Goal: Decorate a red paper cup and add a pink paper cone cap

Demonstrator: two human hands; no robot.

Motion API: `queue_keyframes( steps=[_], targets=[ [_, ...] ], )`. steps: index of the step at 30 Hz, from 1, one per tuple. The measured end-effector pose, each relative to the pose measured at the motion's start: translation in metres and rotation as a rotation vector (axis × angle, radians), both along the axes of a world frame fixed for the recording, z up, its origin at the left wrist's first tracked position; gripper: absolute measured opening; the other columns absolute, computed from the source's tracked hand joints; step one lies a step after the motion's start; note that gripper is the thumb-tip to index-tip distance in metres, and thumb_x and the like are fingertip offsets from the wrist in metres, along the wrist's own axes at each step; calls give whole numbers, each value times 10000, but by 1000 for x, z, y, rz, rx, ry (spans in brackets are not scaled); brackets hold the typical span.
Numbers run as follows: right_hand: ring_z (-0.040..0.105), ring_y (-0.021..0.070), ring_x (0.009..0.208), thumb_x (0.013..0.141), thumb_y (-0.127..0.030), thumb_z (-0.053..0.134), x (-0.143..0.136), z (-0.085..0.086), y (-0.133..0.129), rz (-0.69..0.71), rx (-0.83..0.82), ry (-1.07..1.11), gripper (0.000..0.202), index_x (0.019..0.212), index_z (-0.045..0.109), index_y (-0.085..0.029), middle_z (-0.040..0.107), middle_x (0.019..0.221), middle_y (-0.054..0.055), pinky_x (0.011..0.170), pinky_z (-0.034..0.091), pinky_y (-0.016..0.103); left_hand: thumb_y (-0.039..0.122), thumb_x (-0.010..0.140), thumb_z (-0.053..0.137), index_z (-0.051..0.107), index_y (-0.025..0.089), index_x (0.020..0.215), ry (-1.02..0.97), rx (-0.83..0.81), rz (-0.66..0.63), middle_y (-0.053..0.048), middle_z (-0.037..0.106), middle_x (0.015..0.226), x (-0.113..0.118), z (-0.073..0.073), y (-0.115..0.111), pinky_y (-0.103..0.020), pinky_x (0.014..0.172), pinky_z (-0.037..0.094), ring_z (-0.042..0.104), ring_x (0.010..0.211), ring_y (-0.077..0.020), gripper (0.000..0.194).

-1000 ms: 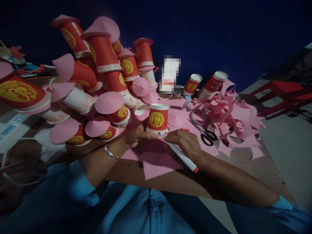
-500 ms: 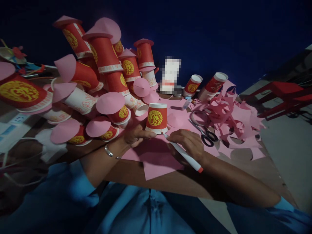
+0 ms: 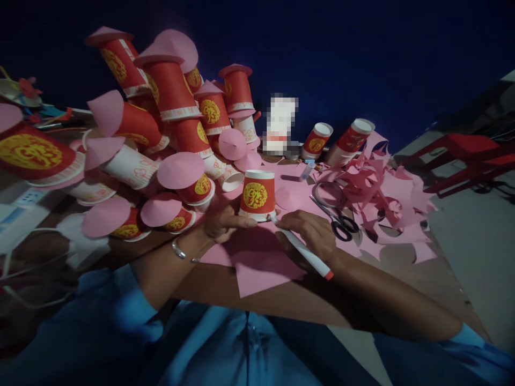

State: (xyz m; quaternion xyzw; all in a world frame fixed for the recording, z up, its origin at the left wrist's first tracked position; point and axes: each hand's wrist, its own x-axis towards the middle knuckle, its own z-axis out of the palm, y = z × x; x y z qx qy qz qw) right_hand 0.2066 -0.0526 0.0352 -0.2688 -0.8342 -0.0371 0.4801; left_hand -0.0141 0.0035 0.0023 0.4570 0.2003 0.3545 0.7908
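Note:
A red paper cup (image 3: pixel 257 190) with a yellow round emblem stands upside down on pink paper (image 3: pixel 265 268), its white lower band toward me. My left hand (image 3: pixel 227 224) grips the cup low on its left side, thumb along the band; the other fingers are partly hidden. In my right hand (image 3: pixel 308 230) is a white marker (image 3: pixel 306 254) with a red end, held like a pen. The marker's tip touches or nearly touches the band at the lower right, where small red marks show. A pink paper cone (image 3: pixel 288 198) lies just behind the right hand.
Several decorated cups with pink cone tops (image 3: pixel 169 91) are piled at the left. Black-handled scissors (image 3: pixel 341 225), a tape roll (image 3: pixel 328 193) and pink paper scraps (image 3: pixel 394 198) lie at the right. Two cups (image 3: pixel 317 140) stand behind. A red stool (image 3: pixel 462 153) is beyond the table (image 3: pixel 201 284).
The marker and my right hand have shifted very slightly along the cup's lower band. My left hand keeps its hold, and the whole view has drifted a little.

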Motion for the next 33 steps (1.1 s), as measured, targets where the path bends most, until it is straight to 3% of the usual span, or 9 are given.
queue_keyframes(
  steps=[8, 14, 22, 27, 33],
  targets=[
    [753, 185, 719, 919, -69, 676, 0, 0, 0, -4, 13, 51, 207, 1097, 647, -171, 764, 833, 62, 657, 611, 278, 287, 694, 896, 750, 157, 1246, -8, 6, -3, -155, 823, 1144, 1, 1, 0, -538, 1126, 524, 727, 1226, -386, 585],
    [733, 189, 721, 943, -106, 674, 0, 0, 1, 15, 15, 74, 226, 1158, 659, -174, 761, 848, 63, 623, 603, 287, 317, 667, 901, 775, 181, 1124, 30, -28, 58, -85, 815, 979, -2, 1, 0, -401, 869, 610, 762, 956, -290, 493],
    [787, 229, 906, 959, -105, 701, 3, -6, 3, -7, -23, 71, 258, 1208, 670, -167, 795, 1010, 131, 755, 658, 339, 325, 696, 875, 651, 227, 1399, 21, -117, 88, -68, 782, 981, 0, 6, 0, -309, 674, 559, 717, 821, -224, 744],
    [789, 218, 924, 990, -140, 690, 3, -7, 2, -7, -18, 48, 253, 1236, 658, -191, 795, 1026, 111, 782, 671, 343, 308, 660, 926, 700, 205, 1305, 71, -82, 63, -40, 758, 931, 0, 7, -1, -247, 550, 471, 569, 610, -106, 692],
    [788, 220, 901, 993, -140, 688, 1, -5, 3, 14, -8, 38, 218, 1205, 659, -181, 786, 982, 111, 758, 677, 338, 275, 646, 954, 639, 228, 1404, 111, -123, 95, -6, 729, 881, -2, -2, 0, -244, 544, 471, 584, 635, -124, 822]
  ],
)
